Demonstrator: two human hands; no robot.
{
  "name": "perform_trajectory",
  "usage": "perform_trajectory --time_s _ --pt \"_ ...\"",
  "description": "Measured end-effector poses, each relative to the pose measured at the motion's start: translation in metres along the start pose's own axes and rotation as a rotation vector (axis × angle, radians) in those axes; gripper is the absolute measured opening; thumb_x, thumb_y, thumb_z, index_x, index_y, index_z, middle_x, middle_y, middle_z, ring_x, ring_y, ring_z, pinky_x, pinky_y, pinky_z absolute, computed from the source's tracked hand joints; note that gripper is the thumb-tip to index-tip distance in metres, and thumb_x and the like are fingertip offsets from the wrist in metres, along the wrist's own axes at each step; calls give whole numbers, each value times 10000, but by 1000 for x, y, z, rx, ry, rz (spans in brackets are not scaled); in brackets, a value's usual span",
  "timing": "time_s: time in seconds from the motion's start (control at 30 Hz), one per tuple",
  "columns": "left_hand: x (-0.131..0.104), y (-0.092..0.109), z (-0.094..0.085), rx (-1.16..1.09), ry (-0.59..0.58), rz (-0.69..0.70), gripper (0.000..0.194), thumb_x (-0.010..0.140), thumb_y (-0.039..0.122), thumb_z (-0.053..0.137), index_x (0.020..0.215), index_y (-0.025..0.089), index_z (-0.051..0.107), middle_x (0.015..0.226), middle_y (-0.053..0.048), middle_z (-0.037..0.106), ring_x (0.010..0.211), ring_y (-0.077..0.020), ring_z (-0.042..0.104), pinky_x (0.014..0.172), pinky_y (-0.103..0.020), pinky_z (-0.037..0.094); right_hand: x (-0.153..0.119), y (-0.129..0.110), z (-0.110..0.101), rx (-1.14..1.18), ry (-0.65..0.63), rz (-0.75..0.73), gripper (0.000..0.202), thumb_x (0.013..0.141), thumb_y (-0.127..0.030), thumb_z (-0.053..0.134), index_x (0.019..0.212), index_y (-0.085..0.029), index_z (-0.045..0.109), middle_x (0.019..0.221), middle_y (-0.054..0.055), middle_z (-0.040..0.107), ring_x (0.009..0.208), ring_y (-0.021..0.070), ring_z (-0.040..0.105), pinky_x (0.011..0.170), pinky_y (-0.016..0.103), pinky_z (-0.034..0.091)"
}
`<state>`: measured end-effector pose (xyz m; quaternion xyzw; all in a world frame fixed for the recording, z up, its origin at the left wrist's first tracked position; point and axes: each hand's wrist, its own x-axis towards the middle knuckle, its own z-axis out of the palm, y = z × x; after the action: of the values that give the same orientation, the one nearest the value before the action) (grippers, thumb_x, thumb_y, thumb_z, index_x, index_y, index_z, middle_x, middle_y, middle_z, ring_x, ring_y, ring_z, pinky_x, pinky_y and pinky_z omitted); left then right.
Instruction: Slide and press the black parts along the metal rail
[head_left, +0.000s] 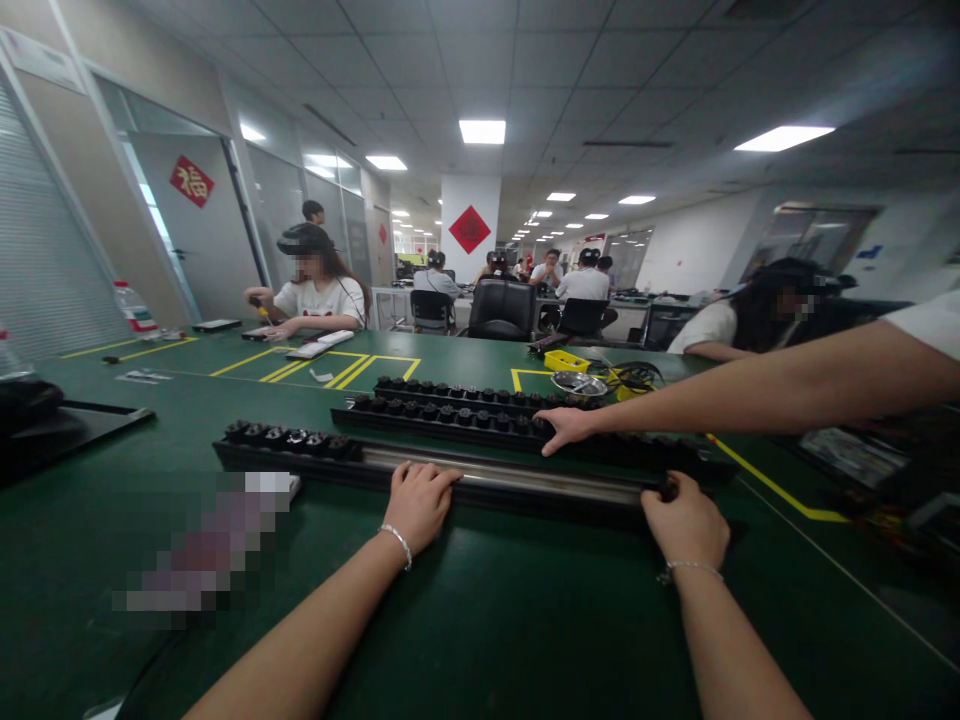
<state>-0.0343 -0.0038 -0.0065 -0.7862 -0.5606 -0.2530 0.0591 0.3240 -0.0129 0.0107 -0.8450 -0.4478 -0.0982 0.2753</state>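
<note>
A long black rail (pixel 525 492) lies across the green table in front of me, with several black knobbed parts (pixel 296 440) in its left end and a bare metallic channel along the rest. My left hand (pixel 421 503) rests on the rail's near edge around the middle, fingers bent over it. At the rail's right end my right hand (pixel 686 522) is closed around a small black part, partly hidden by the fingers. Behind lie two more black rails filled with similar parts (pixel 465 415). Another person's hand (pixel 568 428) reaches in from the right and touches the nearer of these.
A pixelated flat object (pixel 217 545) lies at the left. Farther back are a yellow bin (pixel 565 361), a metal dish (pixel 578 384) and cables. A black tray (pixel 112 418) stands at the left edge. People sit across and at the right.
</note>
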Motion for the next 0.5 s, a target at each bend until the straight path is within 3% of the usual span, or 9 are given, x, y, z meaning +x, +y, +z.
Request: perform_trajectory --time_s 0.5 --pt "0 -1 1 -15 -12 2 302 886 238 391 1079 332 603 900 3 635 949 -178 550 1019 -466 233 3 8 -3 12 48 48 492 738 -356 465 1173 -149 565 1038 149 634 1002 298 558 888 436 392"
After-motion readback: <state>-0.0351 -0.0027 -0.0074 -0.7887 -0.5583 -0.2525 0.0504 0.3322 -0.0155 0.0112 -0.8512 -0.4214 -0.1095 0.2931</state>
